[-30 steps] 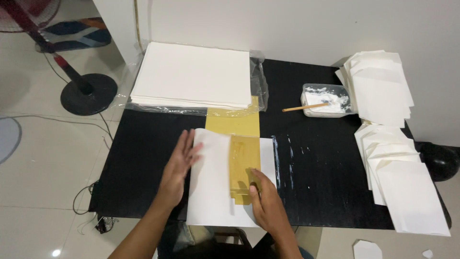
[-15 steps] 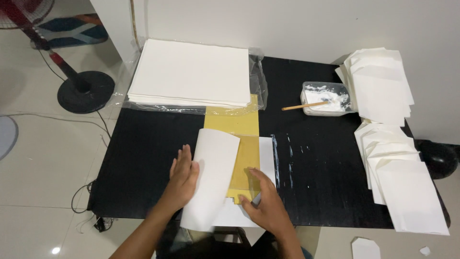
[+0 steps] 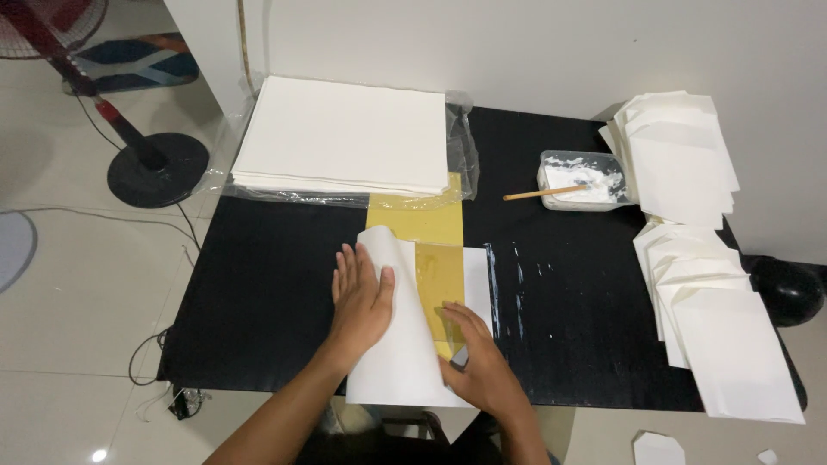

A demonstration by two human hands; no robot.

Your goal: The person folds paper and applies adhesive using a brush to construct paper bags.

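Left hand (image 3: 362, 297) lies flat, fingers spread, palm down on a white paper sheet (image 3: 398, 344) that curls up and over at its top edge into a soft fold. Nothing is gripped; the hand presses only. Right hand (image 3: 481, 370) rests at the sheet's lower right edge, fingertips bent onto the paper and onto the yellow strip beside it; whether it pinches the edge or merely presses cannot be determined.

The sheet sits at the near middle of a black table (image 3: 258, 293), matt surface, rectangular. Beneath and just right of the fold lies a glossy yellow template board (image 3: 426, 232), long and narrow, running away from the person. A further white layer shows at the board's right side.

White smears (image 3: 504, 275) streak the tabletop just right of the work. Far centre: a thick square stack of white paper (image 3: 345, 133) on crinkled clear plastic wrap (image 3: 461, 159). Far right: a translucent rectangular tub of white paste (image 3: 584, 179) with a thin wooden stick (image 3: 543, 194) resting in it. Right edge: overlapping piles of folded white paper envelopes (image 3: 715, 301), fanned.

Pale tiled floor to the left carries a pedestal fan base (image 3: 158, 168), round and black.
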